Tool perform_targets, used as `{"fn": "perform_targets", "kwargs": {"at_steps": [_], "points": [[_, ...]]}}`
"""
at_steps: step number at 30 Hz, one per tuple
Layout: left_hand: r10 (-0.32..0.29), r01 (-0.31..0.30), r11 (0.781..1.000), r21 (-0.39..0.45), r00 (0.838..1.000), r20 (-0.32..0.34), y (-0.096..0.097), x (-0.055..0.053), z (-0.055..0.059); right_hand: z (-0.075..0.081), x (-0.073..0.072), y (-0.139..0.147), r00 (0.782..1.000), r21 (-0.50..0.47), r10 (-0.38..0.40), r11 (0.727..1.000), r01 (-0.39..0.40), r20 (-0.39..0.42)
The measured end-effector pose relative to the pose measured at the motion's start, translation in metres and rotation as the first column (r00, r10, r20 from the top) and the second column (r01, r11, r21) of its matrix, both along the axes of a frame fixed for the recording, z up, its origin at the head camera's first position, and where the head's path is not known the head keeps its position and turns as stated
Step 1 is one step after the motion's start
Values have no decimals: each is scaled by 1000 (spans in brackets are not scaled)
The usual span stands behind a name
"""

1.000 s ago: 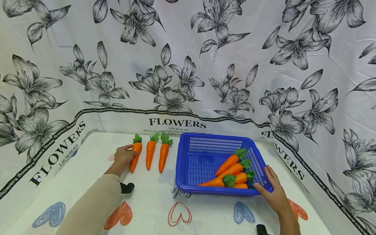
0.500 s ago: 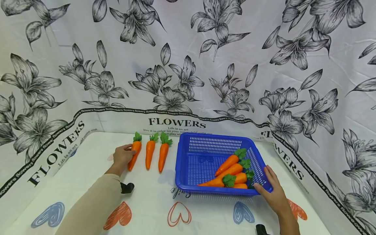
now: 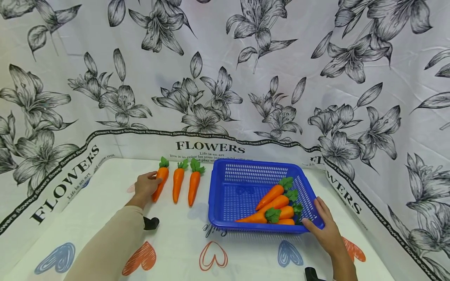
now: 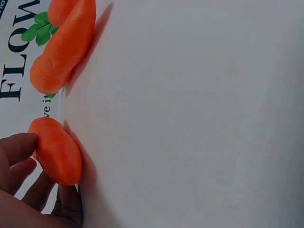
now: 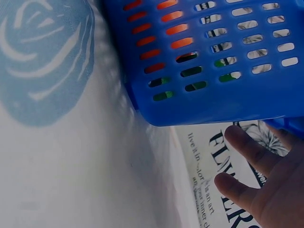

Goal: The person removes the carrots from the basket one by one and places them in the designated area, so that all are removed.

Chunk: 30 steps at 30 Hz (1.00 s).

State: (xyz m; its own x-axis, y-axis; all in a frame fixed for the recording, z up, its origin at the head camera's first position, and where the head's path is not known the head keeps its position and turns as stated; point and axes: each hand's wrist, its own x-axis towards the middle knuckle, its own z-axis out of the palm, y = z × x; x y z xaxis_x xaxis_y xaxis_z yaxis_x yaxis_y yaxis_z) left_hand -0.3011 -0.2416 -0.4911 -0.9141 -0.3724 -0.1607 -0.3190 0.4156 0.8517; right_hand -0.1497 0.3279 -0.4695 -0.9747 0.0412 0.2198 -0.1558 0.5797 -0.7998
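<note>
My left hand (image 3: 145,187) pinches a smooth orange carrot (image 3: 163,175), plump under its leafy green top and tapering below, leftmost of three outside the blue basket (image 3: 225,224), whose rim my right hand (image 3: 327,230) touches with fingers spread.

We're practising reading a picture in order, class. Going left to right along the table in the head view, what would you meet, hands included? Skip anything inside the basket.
Left hand, gripped carrot, middle carrot, third carrot, blue basket, right hand.
</note>
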Motion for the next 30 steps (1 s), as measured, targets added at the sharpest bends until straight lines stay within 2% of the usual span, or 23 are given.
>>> {"fn": "perform_targets", "kwargs": {"at_steps": [7, 15, 22, 30], "points": [[-2, 2, 1000, 15, 1000, 2, -5, 6, 5, 1, 1, -3, 1000, 7, 4, 1000, -4, 6], [5, -5, 999, 32, 1000, 8, -8, 16, 19, 3, 2, -2, 1000, 23, 3, 1000, -3, 10], [-18, 23, 998, 66, 997, -70, -14, 24, 27, 2, 1, -2, 1000, 16, 1, 1000, -2, 10], [10, 3, 987, 161, 997, -76, -8, 36, 36, 2, 1, 0, 1000, 16, 7, 1000, -7, 4]]}}
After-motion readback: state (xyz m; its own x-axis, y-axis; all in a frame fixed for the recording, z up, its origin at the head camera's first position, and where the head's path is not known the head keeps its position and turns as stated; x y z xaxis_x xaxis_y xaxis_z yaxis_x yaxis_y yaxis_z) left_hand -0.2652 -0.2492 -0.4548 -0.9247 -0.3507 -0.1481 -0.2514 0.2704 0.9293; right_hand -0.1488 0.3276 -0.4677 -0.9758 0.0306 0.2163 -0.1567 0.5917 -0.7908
